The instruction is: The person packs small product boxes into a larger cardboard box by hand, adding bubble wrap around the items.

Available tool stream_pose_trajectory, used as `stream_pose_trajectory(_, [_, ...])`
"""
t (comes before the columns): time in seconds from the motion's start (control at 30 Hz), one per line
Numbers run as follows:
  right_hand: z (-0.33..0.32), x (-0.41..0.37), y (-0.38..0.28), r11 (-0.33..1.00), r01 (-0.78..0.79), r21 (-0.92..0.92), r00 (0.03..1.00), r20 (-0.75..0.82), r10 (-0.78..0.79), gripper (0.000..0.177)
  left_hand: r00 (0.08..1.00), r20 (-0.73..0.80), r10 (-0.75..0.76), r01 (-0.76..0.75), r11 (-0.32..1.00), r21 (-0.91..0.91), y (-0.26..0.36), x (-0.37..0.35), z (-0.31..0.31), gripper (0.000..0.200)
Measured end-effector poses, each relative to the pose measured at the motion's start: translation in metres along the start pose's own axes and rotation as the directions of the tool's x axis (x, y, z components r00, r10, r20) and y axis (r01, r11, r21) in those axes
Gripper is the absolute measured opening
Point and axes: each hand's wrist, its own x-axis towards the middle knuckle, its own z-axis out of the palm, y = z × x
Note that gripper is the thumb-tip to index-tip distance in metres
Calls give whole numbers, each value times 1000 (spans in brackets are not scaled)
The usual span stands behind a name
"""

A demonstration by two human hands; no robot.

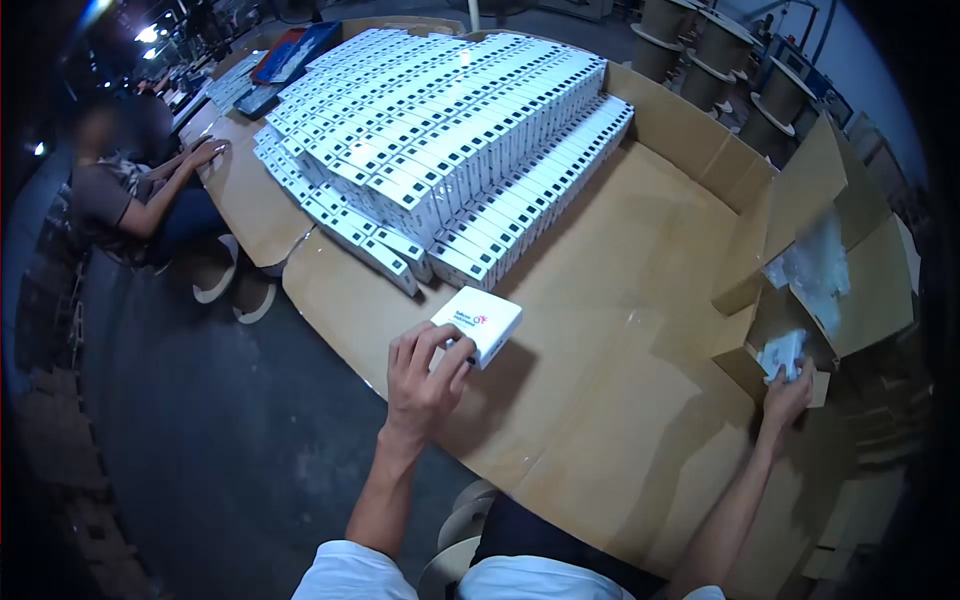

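A small white box with a red logo and print on its top is held by my left hand, fingers closed on its near edge. It is above the cardboard surface, tilted a little. Over on the right, my right hand grips a small white item at the mouth of an open cardboard carton. The item seems to be in clear plastic; its exact kind is hard to make out. Beyond my left hand stands a large stack of narrow white boxes with dark square marks.
Clear plastic bags lie in the carton between its raised flaps. The cardboard-covered table has a raised edge at the back. Another person sits at the left, near blue and red trays. Large spools stand behind.
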Motion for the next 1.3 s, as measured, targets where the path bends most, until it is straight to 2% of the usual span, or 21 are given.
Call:
stream_pose_trajectory(0.1, [3, 4, -2, 997, -56, -43, 998, 19, 57, 36, 998, -29, 48, -51, 995, -91, 13, -7, 3, 46])
stream_pose_trajectory(0.2, [5, 5, -6, 995, -104, -11, 982, 155, 104, 34, 996, -44, 78, -86, 968, -234, 34, -10, 11, 43])
stream_pose_trajectory(0.27, [-4, 10, -22, 981, -110, -157, 956, 254, 148, 30, 994, -54, 96, -109, 929, -353, 55, -9, 21, 40])
stream_pose_trajectory(0.33, [6, 8, -7, 983, -109, -145, 946, 288, 147, 34, 995, -58, 83, -101, 863, -495, 78, -16, 38, 36])
stream_pose_trajectory(0.4, [-38, -16, -63, 993, 0, -116, 998, 64, 7, 39, 995, -83, 55, -94, 783, -615, 107, -14, 55, 38])
stream_pose_trajectory(0.43, [-47, -26, -82, 1000, 10, 30, 1000, -10, -10, 45, 992, -76, 100, -126, 777, -617, 121, -11, 60, 39])
stream_pose_trajectory(0.47, [-62, -43, -102, 945, -181, 272, 977, 164, 139, 43, 991, -70, 114, -133, 760, -637, 135, -9, 67, 39])
stream_pose_trajectory(0.5, [-73, -62, -125, 709, -351, 612, 920, 367, 138, 42, 989, -65, 130, -141, 741, -656, 148, -7, 74, 40])
stream_pose_trajectory(0.53, [-71, -86, -126, 507, -390, 769, 897, 441, 21, 47, 987, -59, 150, -150, 723, -674, 164, -5, 82, 40])
stream_pose_trajectory(0.6, [-98, -111, -141, 153, -729, 667, 666, 743, -63, 55, 978, 8, 208, -145, 712, -687, 191, 0, 92, 42])
stream_pose_trajectory(0.67, [-105, -123, -146, 113, -649, 752, 760, 646, 66, 56, 964, 104, 244, -96, 687, -720, 221, 11, 93, 42])
stream_pose_trajectory(0.7, [-94, -130, -133, 212, -501, 839, 865, 495, 84, 50, 915, 173, 364, -113, 643, -758, 228, 23, 90, 39])
stream_pose_trajectory(0.8, [-102, -133, -91, 55, -627, 777, 771, 610, 184, 48, 789, 274, 550, -46, 497, -866, 237, 44, 94, 32])
stream_pose_trajectory(0.83, [-94, -139, -73, -39, -632, 774, 753, 625, 206, 47, 793, 292, 535, -8, 488, -873, 241, 49, 106, 32])
stream_pose_trajectory(0.87, [-99, -139, -66, -58, -642, 764, 740, 639, 210, 46, 781, 291, 553, -46, 515, -856, 247, 65, 110, 28])
stream_pose_trajectory(0.93, [-113, -136, -55, -92, -664, 742, 715, 666, 211, 46, 816, 146, 559, -218, 532, -818, 262, 99, 136, 24])
stream_pose_trajectory(1.0, [-115, -139, -49, -66, -679, 731, 701, 673, 236, 47, 846, 49, 532, -288, 531, -797, 285, 142, 158, 22])
stream_pose_trajectory(1.13, [-106, -155, -37, -158, -705, 691, 656, 721, 224, 49, 827, 11, 562, -386, 582, -716, 324, 237, 226, 21])
stream_pose_trajectory(1.2, [-104, -158, -31, -196, -691, 696, 663, 718, 213, 49, 799, 56, 599, -408, 608, -682, 337, 280, 269, 24])
stream_pose_trajectory(1.23, [-117, -149, -36, -260, -706, 659, 619, 752, 226, 51, 784, 80, 615, -419, 620, -663, 342, 296, 291, 25])
stream_pose_trajectory(1.3, [-116, -151, -29, -262, -711, 653, 622, 757, 201, 51, 802, 54, 595, -442, 653, -615, 350, 317, 341, 29])
